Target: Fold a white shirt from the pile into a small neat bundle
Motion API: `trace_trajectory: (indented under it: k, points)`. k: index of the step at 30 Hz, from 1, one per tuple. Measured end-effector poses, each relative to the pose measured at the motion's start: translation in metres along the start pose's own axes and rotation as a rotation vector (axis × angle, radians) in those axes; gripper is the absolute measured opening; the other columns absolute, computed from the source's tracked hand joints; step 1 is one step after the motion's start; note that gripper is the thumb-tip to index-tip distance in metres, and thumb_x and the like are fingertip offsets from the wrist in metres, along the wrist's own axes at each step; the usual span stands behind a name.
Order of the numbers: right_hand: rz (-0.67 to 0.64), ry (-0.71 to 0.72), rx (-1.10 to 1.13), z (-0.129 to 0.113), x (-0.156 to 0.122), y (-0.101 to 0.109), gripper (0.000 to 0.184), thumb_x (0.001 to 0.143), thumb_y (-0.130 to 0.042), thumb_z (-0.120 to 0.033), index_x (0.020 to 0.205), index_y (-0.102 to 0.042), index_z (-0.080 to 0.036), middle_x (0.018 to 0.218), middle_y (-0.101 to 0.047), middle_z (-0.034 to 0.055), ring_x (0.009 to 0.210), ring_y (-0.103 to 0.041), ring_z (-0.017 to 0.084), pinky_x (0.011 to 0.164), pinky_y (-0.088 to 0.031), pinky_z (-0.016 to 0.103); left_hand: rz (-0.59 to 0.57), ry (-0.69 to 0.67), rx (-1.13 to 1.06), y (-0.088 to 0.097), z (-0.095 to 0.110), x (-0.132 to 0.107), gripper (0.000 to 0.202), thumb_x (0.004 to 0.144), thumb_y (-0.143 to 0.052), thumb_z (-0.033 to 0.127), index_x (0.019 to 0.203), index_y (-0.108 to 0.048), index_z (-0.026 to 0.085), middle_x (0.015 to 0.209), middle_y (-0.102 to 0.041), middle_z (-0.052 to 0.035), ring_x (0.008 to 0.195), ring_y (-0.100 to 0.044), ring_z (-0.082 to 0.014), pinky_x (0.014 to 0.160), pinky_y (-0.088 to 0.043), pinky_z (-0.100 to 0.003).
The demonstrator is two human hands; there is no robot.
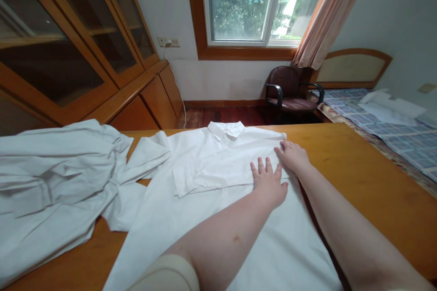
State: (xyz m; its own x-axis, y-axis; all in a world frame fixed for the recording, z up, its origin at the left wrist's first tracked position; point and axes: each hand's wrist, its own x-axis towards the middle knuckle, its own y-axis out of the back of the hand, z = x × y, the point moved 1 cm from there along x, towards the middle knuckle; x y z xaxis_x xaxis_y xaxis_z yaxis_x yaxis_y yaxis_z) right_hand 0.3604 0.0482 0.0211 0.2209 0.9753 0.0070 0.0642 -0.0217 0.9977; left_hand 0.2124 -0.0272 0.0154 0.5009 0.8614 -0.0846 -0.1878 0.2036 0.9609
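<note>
A white collared shirt (205, 223) lies spread on the wooden table, its collar at the far edge. One sleeve is folded across the chest, with the cuff (182, 182) toward the left. My left hand (269, 186) rests flat on this folded sleeve, fingers spread. Just beyond it, my right hand (293, 154) touches the shirt near its right shoulder edge, with fingers slightly bent and apart. The other sleeve (148, 152) stretches out to the left side.
A heap of crumpled white cloth (61, 177) covers the left of the wooden table (368, 191). Glass-doored cabinets (136, 77) line the left wall. Past the table stand a dark armchair (285, 82) and, to the right, a bed (385, 113) beside a window (246, 9).
</note>
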Motion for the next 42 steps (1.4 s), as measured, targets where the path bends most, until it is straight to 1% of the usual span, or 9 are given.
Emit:
trace_trajectory:
  k: [4, 9, 13, 18, 21, 27, 33, 37, 42]
  points:
    - [0.049, -0.146, -0.012, -0.013, 0.027, 0.009, 0.049, 0.090, -0.031, -0.047, 0.105, -0.064, -0.012, 0.107, -0.063, 0.0184, 0.101, -0.057, 0.032, 0.083, -0.040, 0.044, -0.002, -0.003, 0.003, 0.000, -0.001, -0.001, 0.066, 0.084, -0.025, 0.060, 0.144, -0.026, 0.032, 0.154, -0.018, -0.0049, 0.139, -0.004, -0.0388, 0.105, 0.002, -0.065]
    - [0.315, -0.306, 0.156, -0.001, 0.043, 0.002, 0.042, 0.087, -0.038, -0.036, 0.108, -0.061, -0.009, 0.108, -0.061, 0.0214, 0.102, -0.054, 0.033, 0.085, -0.040, 0.044, 0.032, -0.018, 0.001, -0.002, -0.002, -0.001, 0.068, 0.084, -0.025, 0.060, 0.145, -0.025, 0.031, 0.154, -0.019, -0.0069, 0.139, -0.005, -0.0395, 0.105, 0.001, -0.066]
    - [0.468, 0.031, 0.240, 0.007, 0.040, 0.004, 0.044, 0.085, -0.044, -0.030, 0.125, -0.051, -0.013, 0.129, -0.053, 0.0160, 0.120, -0.042, 0.030, 0.100, -0.030, 0.046, 0.024, -0.012, 0.010, -0.004, -0.002, 0.000, 0.069, 0.084, -0.028, 0.060, 0.145, -0.025, 0.030, 0.154, -0.018, -0.0061, 0.139, -0.005, -0.0391, 0.105, 0.001, -0.066]
    - [0.108, 0.444, 0.215, -0.011, 0.038, 0.000, 0.044, 0.089, -0.041, -0.039, 0.128, -0.052, -0.022, 0.133, -0.053, 0.0073, 0.124, -0.043, 0.024, 0.105, -0.027, 0.044, 0.030, 0.000, 0.007, -0.003, -0.001, 0.001, 0.066, 0.084, -0.027, 0.060, 0.144, -0.028, 0.031, 0.154, -0.019, -0.0062, 0.140, -0.004, -0.0382, 0.106, 0.002, -0.064]
    - [-0.026, 0.338, 0.138, -0.018, 0.041, -0.008, 0.050, 0.091, -0.034, -0.047, 0.133, -0.048, -0.025, 0.143, -0.042, 0.0056, 0.132, -0.033, 0.026, 0.108, -0.015, 0.054, 0.042, -0.005, -0.003, -0.002, -0.001, 0.000, 0.066, 0.084, -0.027, 0.060, 0.144, -0.029, 0.031, 0.153, -0.020, -0.0068, 0.139, -0.006, -0.0380, 0.106, 0.001, -0.064]
    - [-0.008, -0.001, 0.105, -0.001, 0.048, -0.017, 0.061, 0.090, -0.025, -0.056, 0.142, -0.035, -0.025, 0.150, -0.029, 0.0088, 0.137, -0.021, 0.033, 0.104, -0.008, 0.066, 0.043, -0.009, -0.006, -0.003, -0.002, 0.000, 0.066, 0.085, -0.026, 0.059, 0.144, -0.028, 0.030, 0.153, -0.020, -0.0073, 0.139, -0.006, -0.0383, 0.106, 0.001, -0.064]
    - [0.198, -0.319, 0.131, 0.029, 0.053, -0.015, 0.049, 0.087, -0.036, -0.042, 0.115, -0.063, -0.012, 0.122, -0.057, 0.0209, 0.118, -0.045, 0.036, 0.098, -0.027, 0.059, 0.033, -0.003, -0.004, -0.001, -0.002, 0.000, 0.067, 0.084, -0.027, 0.060, 0.144, -0.027, 0.031, 0.153, -0.020, -0.0060, 0.140, -0.006, -0.0377, 0.106, 0.001, -0.063]
    - [0.236, -0.280, 0.258, 0.034, 0.055, -0.010, 0.044, 0.082, -0.044, -0.048, 0.089, -0.072, -0.015, 0.099, -0.066, 0.0168, 0.093, -0.058, 0.030, 0.085, -0.042, 0.042, 0.014, 0.000, 0.006, 0.000, -0.001, 0.000, 0.067, 0.084, -0.027, 0.061, 0.145, -0.026, 0.031, 0.154, -0.019, -0.0052, 0.140, -0.005, -0.0369, 0.107, 0.000, -0.063]
    - [0.262, -0.223, 0.491, 0.029, 0.054, -0.008, 0.032, 0.078, -0.054, -0.043, 0.088, -0.068, -0.016, 0.089, -0.068, 0.0108, 0.080, -0.059, 0.022, 0.075, -0.044, 0.032, 0.024, -0.003, 0.015, -0.001, -0.002, 0.001, 0.068, 0.084, -0.029, 0.060, 0.145, -0.026, 0.031, 0.154, -0.019, -0.0050, 0.140, -0.007, -0.0370, 0.107, -0.002, -0.063]
